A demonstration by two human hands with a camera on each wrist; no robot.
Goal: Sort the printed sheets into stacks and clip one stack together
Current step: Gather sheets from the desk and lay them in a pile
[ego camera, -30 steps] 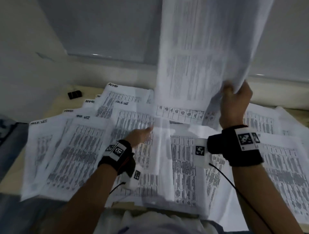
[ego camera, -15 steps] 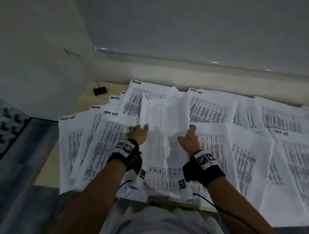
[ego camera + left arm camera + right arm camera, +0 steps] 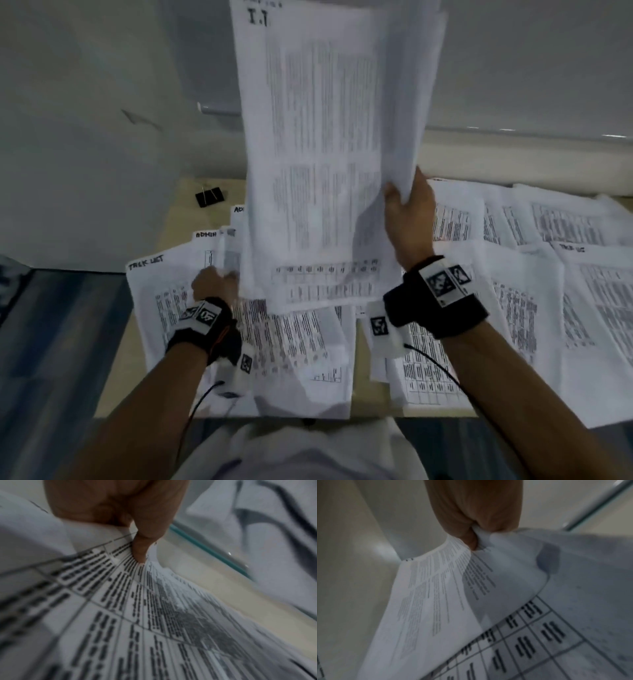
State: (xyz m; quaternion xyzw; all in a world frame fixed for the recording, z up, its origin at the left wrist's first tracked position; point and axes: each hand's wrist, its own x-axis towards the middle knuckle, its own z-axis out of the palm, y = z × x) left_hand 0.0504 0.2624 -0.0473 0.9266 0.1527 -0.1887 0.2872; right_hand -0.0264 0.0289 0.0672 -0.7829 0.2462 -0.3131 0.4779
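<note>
Many printed sheets with tables of text lie overlapping across the table, some hand-labelled "ADMIN" or "TASK LIST". My right hand pinches a bundle of sheets by its right edge and holds it upright above the table; thumb and fingers squeeze the paper in the right wrist view. My left hand sits low on the left pile, thumb and curled fingers pinching the edge of a printed sheet. A black binder clip lies at the table's far left corner, apart from both hands.
The tan table shows bare along its left and front edges. A pale wall and ledge run close behind it. The raised bundle hides the middle sheets. Grey-blue flooring lies to the left.
Half a second ago both hands lay on sheets on the table. My right hand has since raised a bundle upright, and my left hand has shifted left onto the left pile.
</note>
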